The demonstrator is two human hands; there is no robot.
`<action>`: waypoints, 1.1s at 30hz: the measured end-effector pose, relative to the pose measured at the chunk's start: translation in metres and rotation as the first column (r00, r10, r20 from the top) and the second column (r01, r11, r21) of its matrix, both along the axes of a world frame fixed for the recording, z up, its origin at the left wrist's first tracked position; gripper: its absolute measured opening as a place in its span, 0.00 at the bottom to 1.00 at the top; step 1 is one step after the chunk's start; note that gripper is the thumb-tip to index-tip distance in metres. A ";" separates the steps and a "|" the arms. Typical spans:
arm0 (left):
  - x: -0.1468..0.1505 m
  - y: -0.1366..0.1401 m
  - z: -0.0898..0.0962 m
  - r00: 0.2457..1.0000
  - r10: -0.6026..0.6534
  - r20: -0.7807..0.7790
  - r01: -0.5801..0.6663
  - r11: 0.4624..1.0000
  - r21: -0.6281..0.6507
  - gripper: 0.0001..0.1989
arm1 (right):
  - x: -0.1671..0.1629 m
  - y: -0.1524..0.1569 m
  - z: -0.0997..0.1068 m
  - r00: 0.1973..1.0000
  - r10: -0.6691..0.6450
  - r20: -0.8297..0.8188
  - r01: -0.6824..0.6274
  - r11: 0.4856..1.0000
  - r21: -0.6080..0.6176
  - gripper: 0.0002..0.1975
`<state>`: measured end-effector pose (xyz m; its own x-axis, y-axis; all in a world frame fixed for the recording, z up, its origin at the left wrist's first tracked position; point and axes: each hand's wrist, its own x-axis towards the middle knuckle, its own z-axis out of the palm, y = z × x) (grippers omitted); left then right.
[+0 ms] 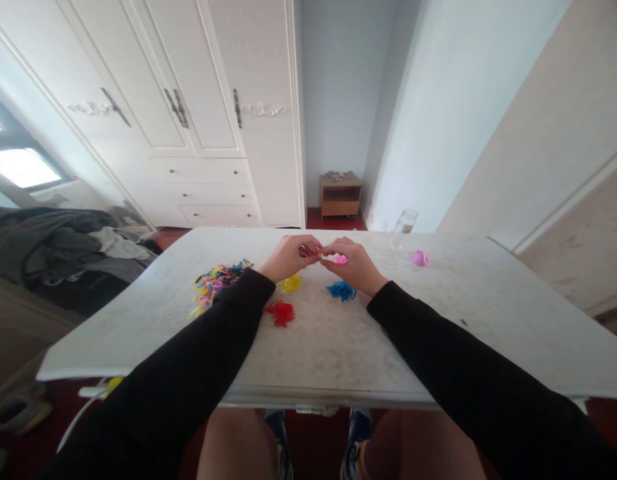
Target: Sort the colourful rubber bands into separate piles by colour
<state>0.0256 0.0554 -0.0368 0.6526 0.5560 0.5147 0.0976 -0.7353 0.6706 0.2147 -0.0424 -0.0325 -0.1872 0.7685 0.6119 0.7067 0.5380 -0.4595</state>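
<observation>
My left hand (290, 257) and my right hand (356, 267) meet fingertip to fingertip above the table. The left one is closed around small coloured rubber bands, of which only dark and reddish bits show. My right thumb and fingers pinch at the same spot; what lies between them is too small to make out. Pink rubber bands (340, 260) show in the gap of my right hand, and I cannot tell if they rest on the table. Below lie separate piles of yellow bands (290, 284), red bands (280, 313) and blue bands (341, 290). A mixed heap (219, 283) sits left, partly behind my sleeve.
Toward the table's (438, 320) far right edge stand a clear glass (404, 227) and a pink-purple object (420, 259). Dark clothes (73, 247) are piled to the left. Behind are a white wardrobe (203, 120) and a small wooden cabinet (341, 197).
</observation>
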 end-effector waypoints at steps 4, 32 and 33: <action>0.000 -0.001 0.000 1.000 -0.012 -0.009 0.012 1.000 -0.015 0.10 | -0.002 0.001 -0.002 1.000 0.002 -0.008 -0.001 1.000 0.008 0.04; -0.005 -0.007 0.010 0.989 -0.089 0.116 0.136 0.851 -0.508 0.23 | -0.012 -0.007 0.003 0.983 -0.069 -0.169 0.070 0.998 0.000 0.04; -0.006 -0.007 0.010 0.990 -0.086 0.115 0.132 0.857 -0.497 0.22 | -0.011 -0.007 0.003 0.983 -0.076 -0.169 0.078 0.997 0.006 0.05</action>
<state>0.0201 0.0487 -0.0264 0.6906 0.6820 0.2409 -0.0377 -0.2987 0.9536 0.2033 -0.0496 -0.0295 -0.0208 0.7689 0.6391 0.6593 0.4911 -0.5694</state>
